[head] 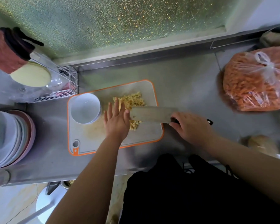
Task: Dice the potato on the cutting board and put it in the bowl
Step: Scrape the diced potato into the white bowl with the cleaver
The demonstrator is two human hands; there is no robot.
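The right hand [191, 126] grips the cleaver [152, 114]; the left hand [116, 120], fingers straight, pushes diced potato [134, 99] against it. Gather every cube onto the blade before lifting toward the bowl [85, 108] at left.

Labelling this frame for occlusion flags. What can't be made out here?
Head view only:
- Potato strips: partly hidden under the left hand.
- Diced potato: partly covered by the cleaver blade.
- Cleaver handle: mostly hidden inside the right hand.
- Stack of plates: cut off by the left edge.
- Bag of carrot sticks: cut off by the right edge.
- Items at lower right: too blurred to identify.
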